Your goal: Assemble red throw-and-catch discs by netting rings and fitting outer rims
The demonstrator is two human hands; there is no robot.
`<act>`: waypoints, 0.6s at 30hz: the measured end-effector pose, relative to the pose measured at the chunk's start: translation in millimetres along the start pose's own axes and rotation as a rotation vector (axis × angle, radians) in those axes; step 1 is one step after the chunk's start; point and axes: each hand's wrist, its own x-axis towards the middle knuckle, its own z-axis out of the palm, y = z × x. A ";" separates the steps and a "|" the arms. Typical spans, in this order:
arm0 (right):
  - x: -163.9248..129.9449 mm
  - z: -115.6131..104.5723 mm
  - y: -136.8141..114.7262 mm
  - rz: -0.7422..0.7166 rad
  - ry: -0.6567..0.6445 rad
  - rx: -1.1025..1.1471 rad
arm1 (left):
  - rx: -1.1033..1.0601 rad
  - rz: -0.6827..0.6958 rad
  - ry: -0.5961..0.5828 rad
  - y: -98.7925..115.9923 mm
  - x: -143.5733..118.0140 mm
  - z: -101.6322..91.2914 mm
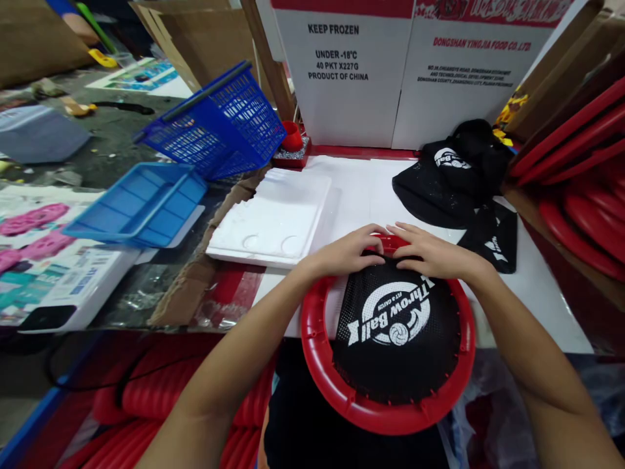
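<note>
A red plastic ring [385,418] lies tilted over the table's front edge, its near side above my lap. A round black mesh [410,368] with white "Throw Ball" print fills most of the ring. At the upper left, the mesh falls short of the rim and leaves a gap. My left hand [357,251] and my right hand [426,251] are close together at the far side of the ring. Both have bent fingers closed on the mesh edge beside the rim. The fingertips partly cover the mesh edge there.
Black printed mesh pieces [439,185] lie at the right, beside stacked red rings [586,215]. A white foam slab [278,215] is left of my hands. Farther left are a blue basket [215,133] and a blue tray [141,202]. A white carton [349,107] stands behind.
</note>
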 end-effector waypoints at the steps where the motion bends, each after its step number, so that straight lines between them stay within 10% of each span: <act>1: 1.1 -0.3 1.1 0.023 -0.004 0.072 | -0.069 -0.017 0.052 -0.6 0.3 0.9; 18: 10.2 -3.7 28.9 0.400 0.199 0.826 | -0.289 -0.276 0.350 -10.9 19.4 8.9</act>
